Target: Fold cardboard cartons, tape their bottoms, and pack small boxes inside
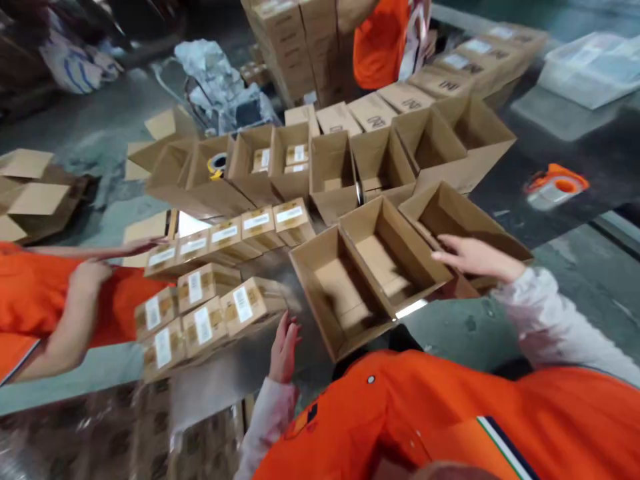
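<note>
My left hand (285, 347) is held beside the small taped carton (257, 303) at the right end of a stack, its fingers stretched out and empty. The carton carries a white label, and other labelled cartons (195, 283) stand against it. My right hand (475, 257) reaches over an open carton (445, 207), fingers extended near its inner wall; whether they touch the wall I cannot tell. Directly in front of me, two more open cartons (313, 300) stand side by side, with nothing visible inside.
Behind is a row of open cartons (330, 200), two with small boxes inside and one with a tape roll (217, 163). An orange tape dispenser (557, 187) lies at right. Co-workers in orange (90, 293) stand at left and across the table. A clear plastic bin (590, 73) sits far right.
</note>
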